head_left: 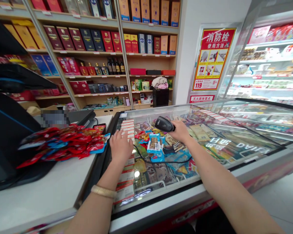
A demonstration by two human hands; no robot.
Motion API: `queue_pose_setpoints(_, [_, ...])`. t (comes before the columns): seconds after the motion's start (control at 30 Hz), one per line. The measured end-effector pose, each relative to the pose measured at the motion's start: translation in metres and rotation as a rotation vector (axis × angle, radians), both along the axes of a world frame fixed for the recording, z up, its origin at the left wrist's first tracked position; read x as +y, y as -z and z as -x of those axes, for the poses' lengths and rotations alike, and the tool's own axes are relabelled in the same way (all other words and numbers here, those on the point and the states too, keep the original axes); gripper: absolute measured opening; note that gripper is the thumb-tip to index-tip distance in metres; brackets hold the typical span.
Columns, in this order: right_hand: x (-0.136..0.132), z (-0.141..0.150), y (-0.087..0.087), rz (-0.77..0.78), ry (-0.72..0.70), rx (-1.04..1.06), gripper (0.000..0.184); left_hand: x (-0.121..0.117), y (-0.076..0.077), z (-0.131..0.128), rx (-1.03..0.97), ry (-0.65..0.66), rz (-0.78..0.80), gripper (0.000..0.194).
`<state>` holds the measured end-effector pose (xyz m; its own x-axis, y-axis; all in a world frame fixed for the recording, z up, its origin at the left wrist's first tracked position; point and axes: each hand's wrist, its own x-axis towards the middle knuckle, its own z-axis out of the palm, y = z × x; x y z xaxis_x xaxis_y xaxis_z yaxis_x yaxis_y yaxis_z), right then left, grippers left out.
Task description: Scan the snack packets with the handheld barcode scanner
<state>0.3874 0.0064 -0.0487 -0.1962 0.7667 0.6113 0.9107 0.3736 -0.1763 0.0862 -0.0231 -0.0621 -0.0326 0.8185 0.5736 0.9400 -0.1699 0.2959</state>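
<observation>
My right hand (pixel 180 130) is wrapped round the handle of a black barcode scanner (pixel 164 124), held above the glass top of the freezer. Its black cable (pixel 171 162) loops over the glass. Under and beside the scanner lie a few blue and red snack packets (pixel 156 143); one shows a barcode. Over the freezer's left end is my left hand (pixel 121 145), palm down, fingers loosely spread, with nothing seen in it. Just left of its fingertips, a heap of red and blue snack packets (pixel 75 141) lies on the white counter, with a small gap between.
A chest freezer (pixel 195 191) full of packaged goods fills the middle. The white counter (pixel 61 187) holds a black checkout terminal (pixel 12 139) on the left. Behind stand shelves (pixel 90 52) of boxed bottles; a lit display fridge (pixel 271 65) is at right.
</observation>
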Motion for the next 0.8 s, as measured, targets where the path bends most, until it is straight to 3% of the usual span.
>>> queue_pose_setpoints(0.1, [0.000,0.002,0.002,-0.005,0.012,-0.020,0.023,0.002,-0.003,0.022,0.042,-0.271,0.087,0.050])
queue_pose_setpoints(0.17, [0.000,0.003,0.003,-0.007,0.007,-0.029,0.024,0.006,0.001,0.032,0.028,-0.354,0.149,0.052])
queue_pose_setpoints(0.37, [0.001,0.002,0.004,0.000,-0.002,-0.016,0.022,0.017,0.013,0.042,-0.009,-0.363,0.147,0.057])
queue_pose_setpoints(0.6, [0.001,0.002,0.006,0.021,-0.007,-0.025,0.021,0.010,0.008,0.041,0.022,-0.369,0.226,0.051])
queue_pose_setpoints(0.8, [-0.001,0.004,0.005,0.019,-0.025,-0.023,0.022,0.009,0.005,0.036,0.014,-0.374,0.281,0.064])
